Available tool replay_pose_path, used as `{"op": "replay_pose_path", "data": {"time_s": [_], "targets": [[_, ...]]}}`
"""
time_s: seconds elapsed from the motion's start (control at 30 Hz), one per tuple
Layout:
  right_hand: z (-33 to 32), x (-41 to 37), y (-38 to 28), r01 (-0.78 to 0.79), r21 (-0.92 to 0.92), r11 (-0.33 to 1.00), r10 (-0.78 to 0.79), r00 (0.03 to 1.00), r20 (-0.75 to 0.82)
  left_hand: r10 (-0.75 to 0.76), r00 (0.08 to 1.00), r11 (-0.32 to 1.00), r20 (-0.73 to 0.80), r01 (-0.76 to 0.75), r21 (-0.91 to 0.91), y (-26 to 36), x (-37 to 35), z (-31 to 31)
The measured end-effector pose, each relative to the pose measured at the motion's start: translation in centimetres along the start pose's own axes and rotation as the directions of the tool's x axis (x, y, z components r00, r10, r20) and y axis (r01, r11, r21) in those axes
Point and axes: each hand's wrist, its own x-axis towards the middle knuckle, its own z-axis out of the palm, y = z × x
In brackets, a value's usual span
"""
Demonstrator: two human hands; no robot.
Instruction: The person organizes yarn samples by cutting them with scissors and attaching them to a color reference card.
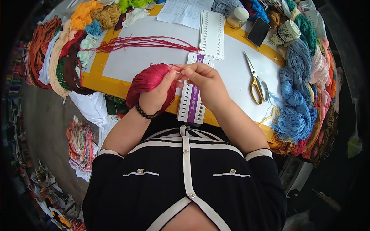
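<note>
A crimson skein of thread (145, 80) hangs in my left hand (157, 95), which is closed around it above the table's near edge. My right hand (207, 82) meets the left one at the fingertips, pinching fine strands drawn from the skein. Beneath the right hand lies a white punched card (195, 101) with a purple printed strip and holes along both sides. Farther back, a bundle of long red threads (150, 41) stretches across the white tabletop (127, 63), its right end touching a stack of white punched cards (212, 32).
Gold-handled scissors (254, 80) lie partly spread on the right. A phone (258, 32), a lidded jar (237, 17) and a patterned cup (285, 33) stand behind them. Colored skeins (293, 96) crowd the right edge; more yarn (63, 56) drapes over the left. Printed papers (184, 13) lie at the back.
</note>
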Motion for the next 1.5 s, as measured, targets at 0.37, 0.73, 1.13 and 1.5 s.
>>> {"op": "replay_pose_path", "data": {"time_s": [0.37, 0.73, 1.13, 1.5], "targets": [[-22.8, -6.6, -11.5, 0.136, -0.704, 0.697, -0.698, 0.353, -0.623, 0.02, 0.974, 0.913, -0.228, -0.11, -0.392, 6.8, 1.3, -15.7], [-6.1, 8.1, 2.6, -0.168, -0.643, 0.747, 0.013, 0.971, -0.238, -0.534, 0.843, 0.834, -0.065, 0.537, 0.124, -3.6, 10.5, -3.7], [-6.2, 8.6, 2.6, -0.226, -0.519, 0.824, 0.1, 0.96, -0.26, -0.364, 0.932, 0.924, -0.003, 0.361, 0.129, -5.6, 11.5, -1.7], [-7.0, 7.8, 3.6, -0.129, -0.382, 0.915, 0.025, 0.964, -0.265, -0.189, 0.981, 0.963, 0.038, 0.178, 0.2, -3.5, 11.0, -2.6]]}}
